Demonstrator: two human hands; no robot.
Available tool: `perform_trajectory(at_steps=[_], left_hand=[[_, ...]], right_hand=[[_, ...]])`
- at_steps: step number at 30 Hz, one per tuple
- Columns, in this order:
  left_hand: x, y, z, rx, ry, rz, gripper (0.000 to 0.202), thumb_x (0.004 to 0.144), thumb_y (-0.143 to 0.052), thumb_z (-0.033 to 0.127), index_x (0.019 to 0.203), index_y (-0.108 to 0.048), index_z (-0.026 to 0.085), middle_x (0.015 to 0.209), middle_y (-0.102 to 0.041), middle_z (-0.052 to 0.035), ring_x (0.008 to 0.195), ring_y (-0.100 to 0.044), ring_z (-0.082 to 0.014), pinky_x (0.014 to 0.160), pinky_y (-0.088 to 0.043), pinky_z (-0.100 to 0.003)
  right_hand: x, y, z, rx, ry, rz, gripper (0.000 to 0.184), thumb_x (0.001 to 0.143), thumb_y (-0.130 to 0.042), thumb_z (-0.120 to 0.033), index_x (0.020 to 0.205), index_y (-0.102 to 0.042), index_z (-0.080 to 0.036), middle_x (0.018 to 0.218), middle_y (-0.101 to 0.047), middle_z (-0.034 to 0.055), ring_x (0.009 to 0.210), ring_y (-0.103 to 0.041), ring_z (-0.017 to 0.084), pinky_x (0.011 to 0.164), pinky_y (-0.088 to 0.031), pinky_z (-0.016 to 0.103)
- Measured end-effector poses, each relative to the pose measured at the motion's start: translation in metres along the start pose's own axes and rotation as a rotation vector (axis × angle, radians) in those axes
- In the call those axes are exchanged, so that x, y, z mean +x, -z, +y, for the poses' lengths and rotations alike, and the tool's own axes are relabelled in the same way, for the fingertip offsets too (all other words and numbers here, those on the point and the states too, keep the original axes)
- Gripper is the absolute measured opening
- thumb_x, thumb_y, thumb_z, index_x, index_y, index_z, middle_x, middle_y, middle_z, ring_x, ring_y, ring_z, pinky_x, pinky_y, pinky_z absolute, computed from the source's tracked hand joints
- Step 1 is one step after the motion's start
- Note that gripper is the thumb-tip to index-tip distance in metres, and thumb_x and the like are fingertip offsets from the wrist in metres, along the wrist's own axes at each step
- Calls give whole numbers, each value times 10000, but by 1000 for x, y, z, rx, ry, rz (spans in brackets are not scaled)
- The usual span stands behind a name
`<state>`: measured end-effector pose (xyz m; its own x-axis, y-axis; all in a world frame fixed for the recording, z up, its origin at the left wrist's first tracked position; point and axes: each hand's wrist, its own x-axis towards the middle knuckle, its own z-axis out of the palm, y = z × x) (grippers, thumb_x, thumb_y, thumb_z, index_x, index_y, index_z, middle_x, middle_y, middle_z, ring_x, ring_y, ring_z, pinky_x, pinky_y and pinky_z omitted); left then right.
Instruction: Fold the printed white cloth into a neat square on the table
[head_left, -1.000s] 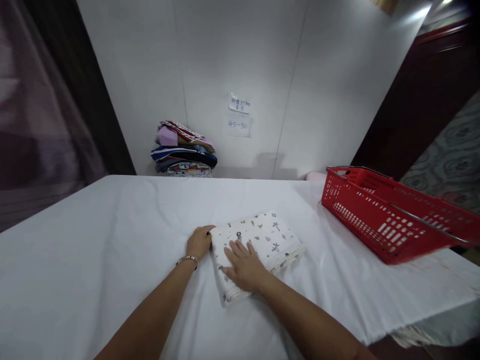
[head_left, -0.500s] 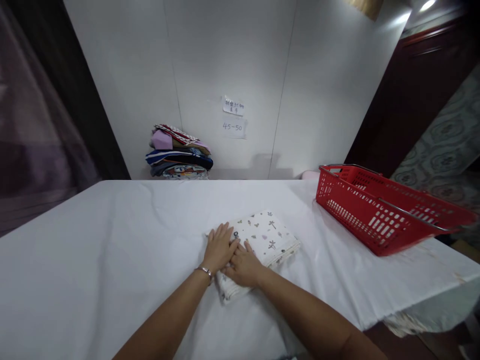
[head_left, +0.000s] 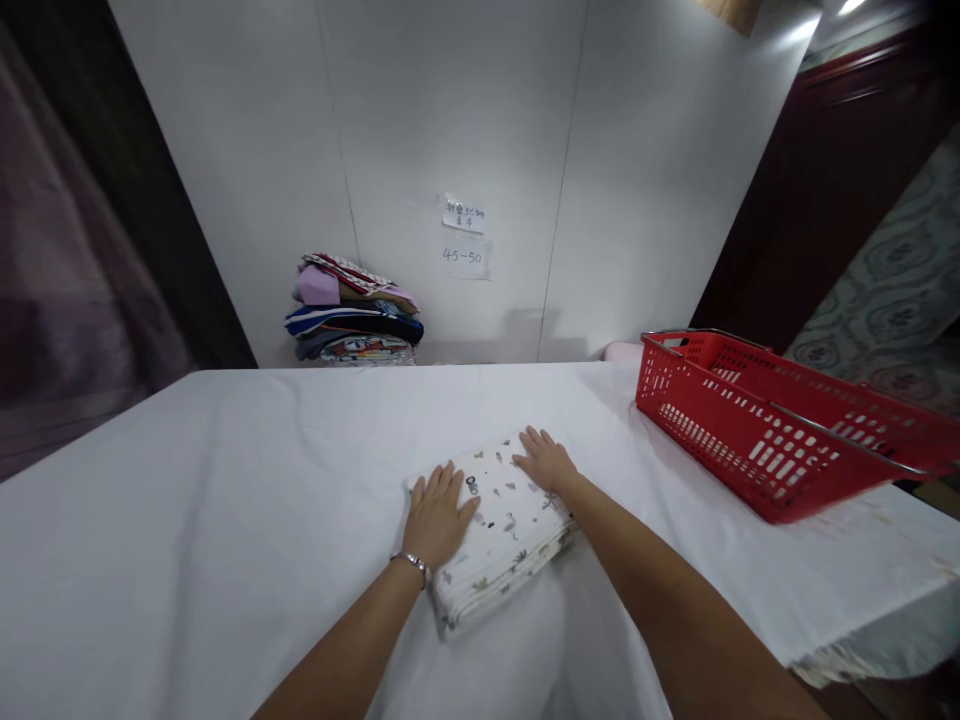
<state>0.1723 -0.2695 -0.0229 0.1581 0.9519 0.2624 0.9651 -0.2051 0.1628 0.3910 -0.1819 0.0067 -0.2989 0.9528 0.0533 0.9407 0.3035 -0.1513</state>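
Observation:
A folded white cloth (head_left: 499, 525) printed with small plants and animals lies at an angle on the white-covered table (head_left: 300, 560). My left hand (head_left: 437, 517) rests flat on the cloth's left end, fingers spread, with a bracelet at the wrist. Across from it, my right hand (head_left: 546, 462) lies on the far right part of the cloth, its fingers stretched out. Several layers show along the cloth's near edge. Neither hand grips anything.
A red plastic basket (head_left: 705, 420) with metal handles stands at the right side of the table. At the back left, a stack of folded clothes (head_left: 356, 315) sits near the wall. Paper notes (head_left: 465, 255) are stuck on the wall panel.
My right hand has slid away from my left hand, to the right and farther back over the cloth. The left hand stays on the left end.

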Motion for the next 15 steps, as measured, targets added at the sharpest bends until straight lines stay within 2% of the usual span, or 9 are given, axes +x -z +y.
perform_trajectory(at_steps=[3, 5, 7, 9, 12, 15], left_hand=[[0, -1, -1, -25, 1, 14, 559, 863, -330, 495, 1302, -434, 166, 1415, -350, -94, 1324, -251, -248, 1084, -142, -469], [0, 0, -1, -63, 0, 22, 548, 859, -348, 491, 1294, -442, 173, 1411, -355, -97, 1321, -259, -250, 1083, -141, -476], [-1, 1, -1, -109, 3, 26, 526, 856, -362, 479, 1282, -453, 182, 1407, -363, -95, 1317, -268, -250, 1083, -141, -480], [-3, 1, -2, -147, 35, 44, 500, 855, -371, 465, 1258, -473, 188, 1403, -371, -95, 1318, -263, -252, 1084, -140, -484], [-7, 0, -9, -185, 195, 113, 527, 847, -370, 467, 1255, -462, 147, 1415, -339, -131, 1325, -243, -271, 1072, -195, -470], [-8, 4, -24, -236, 393, 136, 670, 809, -399, 510, 1300, -373, 54, 1407, -314, -201, 1306, -276, -297, 1048, -273, -423]], right_hand=[[4, -12, 14, 77, -29, -30, 622, 869, -331, -529, 1403, -257, -220, 1493, -146, 38, 1357, -97, 266, 1042, -215, 432], [6, -12, 18, 220, -26, -46, 626, 848, -398, -514, 1389, -298, -216, 1490, -157, 34, 1361, -82, 259, 1061, -190, 422], [6, -6, 23, 389, -37, -65, 608, 838, -444, -471, 1371, -341, -196, 1482, -187, 49, 1354, -137, 240, 1075, -182, 388], [2, 3, 29, 534, -90, -60, 584, 840, -463, -412, 1365, -351, -183, 1469, -226, 70, 1321, -252, 220, 1064, -225, 355], [-11, 12, 43, 679, -197, -61, 594, 817, -507, -368, 1364, -352, -197, 1397, -377, 87, 1218, -423, 222, 1004, -328, 363], [-26, 12, 57, 769, -273, -48, 659, 745, -610, -354, 1343, -392, -184, 1309, -487, 95, 1157, -481, 234, 977, -354, 354]])
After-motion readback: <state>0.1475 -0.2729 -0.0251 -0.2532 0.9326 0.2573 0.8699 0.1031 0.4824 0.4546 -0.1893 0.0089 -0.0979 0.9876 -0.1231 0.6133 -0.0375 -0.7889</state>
